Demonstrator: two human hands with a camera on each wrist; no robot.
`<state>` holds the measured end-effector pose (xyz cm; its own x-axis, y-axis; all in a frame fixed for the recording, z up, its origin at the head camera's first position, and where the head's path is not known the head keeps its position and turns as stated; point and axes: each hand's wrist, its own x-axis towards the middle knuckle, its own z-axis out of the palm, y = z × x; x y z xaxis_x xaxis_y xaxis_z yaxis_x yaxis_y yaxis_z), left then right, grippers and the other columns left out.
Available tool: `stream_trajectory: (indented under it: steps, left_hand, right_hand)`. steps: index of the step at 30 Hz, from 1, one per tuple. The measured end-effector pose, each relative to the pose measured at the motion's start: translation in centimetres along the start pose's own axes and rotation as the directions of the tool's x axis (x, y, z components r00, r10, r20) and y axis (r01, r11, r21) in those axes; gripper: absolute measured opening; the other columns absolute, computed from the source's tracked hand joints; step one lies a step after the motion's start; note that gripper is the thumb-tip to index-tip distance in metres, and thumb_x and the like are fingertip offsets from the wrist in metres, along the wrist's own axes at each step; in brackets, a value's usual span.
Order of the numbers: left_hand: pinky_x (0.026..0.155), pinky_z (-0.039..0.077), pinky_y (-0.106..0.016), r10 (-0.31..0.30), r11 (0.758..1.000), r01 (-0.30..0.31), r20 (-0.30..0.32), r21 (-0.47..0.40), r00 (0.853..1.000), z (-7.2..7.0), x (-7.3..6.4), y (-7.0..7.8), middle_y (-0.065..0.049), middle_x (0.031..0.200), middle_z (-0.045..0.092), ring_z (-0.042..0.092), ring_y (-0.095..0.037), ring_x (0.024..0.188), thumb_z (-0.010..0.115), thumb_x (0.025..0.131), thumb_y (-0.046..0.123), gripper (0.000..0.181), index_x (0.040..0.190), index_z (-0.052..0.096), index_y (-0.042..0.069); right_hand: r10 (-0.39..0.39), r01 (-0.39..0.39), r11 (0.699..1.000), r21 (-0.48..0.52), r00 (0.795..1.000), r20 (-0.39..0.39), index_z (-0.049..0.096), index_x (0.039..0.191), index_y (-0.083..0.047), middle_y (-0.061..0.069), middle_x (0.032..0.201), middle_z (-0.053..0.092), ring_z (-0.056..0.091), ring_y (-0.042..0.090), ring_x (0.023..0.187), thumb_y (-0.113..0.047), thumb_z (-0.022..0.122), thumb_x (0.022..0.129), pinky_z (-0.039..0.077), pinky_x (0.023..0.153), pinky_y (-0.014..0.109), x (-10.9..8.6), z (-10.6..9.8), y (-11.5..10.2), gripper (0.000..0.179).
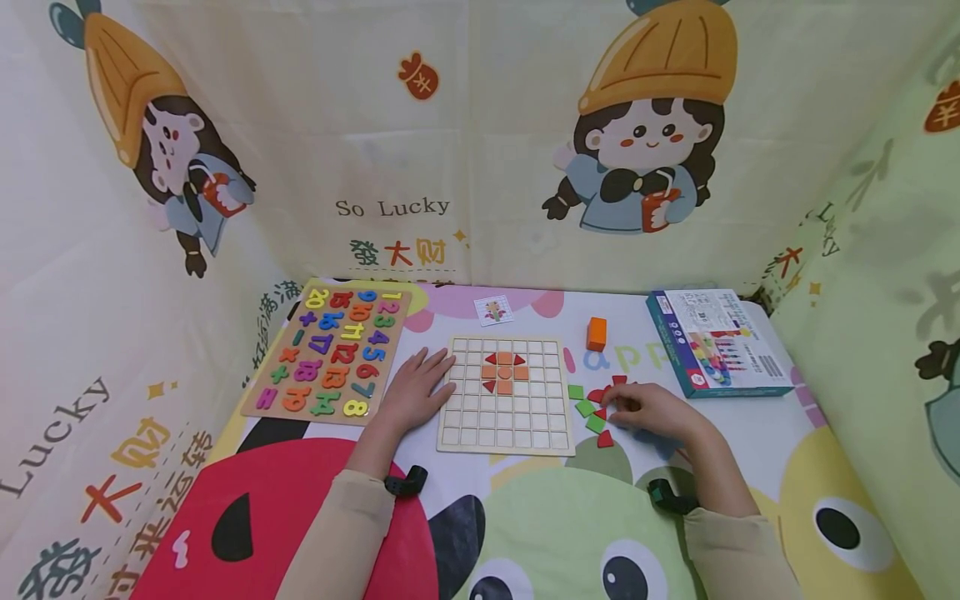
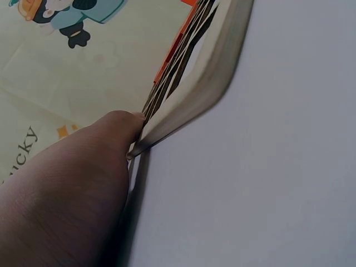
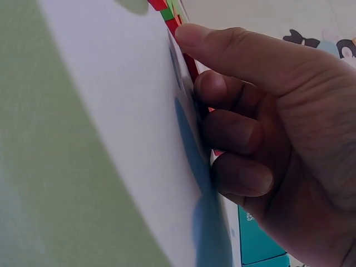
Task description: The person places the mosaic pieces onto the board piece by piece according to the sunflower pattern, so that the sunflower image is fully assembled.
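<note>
A gridded wooden board [image 1: 461, 425] lies mid-table, holding several orange squares [image 1: 506, 387] around a centre tile with a circle. Three red pieces [image 1: 519, 360] sit at the corners of that pattern. My left hand [image 1: 415, 390] rests at the board's left edge, fingers spread; its thumb [image 2: 119, 128] touches the edge in the left wrist view. Right of the board, my right hand [image 1: 648, 410] is low over loose red pieces [image 1: 605, 439] and green squares [image 1: 585, 408]. Its fingers [image 3: 236, 130] are curled, thumb and index fingertips at a red piece; I cannot tell whether they pinch it.
On the left lies a number puzzle board [image 1: 255, 402]. Behind the gridded board are a small picture card [image 1: 493, 311] and an orange block [image 1: 596, 333]. A flat box [image 1: 720, 342] with a teal side lies at the back right. Printed cloth [image 1: 510, 167] walls enclose the table.
</note>
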<state>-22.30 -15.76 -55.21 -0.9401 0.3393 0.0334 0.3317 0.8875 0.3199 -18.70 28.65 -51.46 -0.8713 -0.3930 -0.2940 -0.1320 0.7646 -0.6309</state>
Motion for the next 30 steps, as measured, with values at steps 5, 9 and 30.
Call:
stream_trajectory:
  steps: [5,9,30]
  left_hand:
    - [0.126,0.016,-0.050,-0.002,1.000,0.002,0.004,0.001,1.000,-0.11,-0.01,0.07,0.006,0.163,0.030,0.015,-0.029,0.155,0.048,0.098,0.055,0.062,0.154,0.035,0.031]
    - [0.126,0.015,-0.050,-0.006,1.000,0.006,0.005,0.001,1.000,-0.09,-0.02,0.04,0.006,0.163,0.030,0.015,-0.029,0.155,0.048,0.098,0.055,0.062,0.154,0.035,0.032]
    - [0.125,0.017,-0.050,0.005,1.000,-0.005,-0.004,0.004,1.000,-0.22,0.02,0.12,0.003,0.162,0.032,0.017,-0.030,0.154,0.049,0.099,0.052,0.061,0.153,0.037,0.028]
  right_hand:
    - [0.003,-0.004,0.999,-0.040,1.000,-0.013,0.067,0.106,-0.032,-0.001,0.081,0.053,0.052,0.017,0.082,-0.031,0.073,0.090,0.041,0.068,0.027,0.07,0.27,-0.17,0.017]
    - [-0.003,0.002,0.998,-0.061,1.000,-0.013,0.066,0.104,-0.032,-0.001,0.080,0.053,0.052,0.016,0.081,-0.031,0.072,0.090,0.041,0.066,0.027,0.06,0.37,-0.35,0.016]
    - [-0.056,0.054,0.992,-0.113,0.998,-0.017,0.066,0.104,-0.034,-0.006,0.078,0.053,0.052,0.013,0.078,-0.029,0.071,0.091,0.042,0.064,0.025,-0.09,0.50,-0.69,0.015]
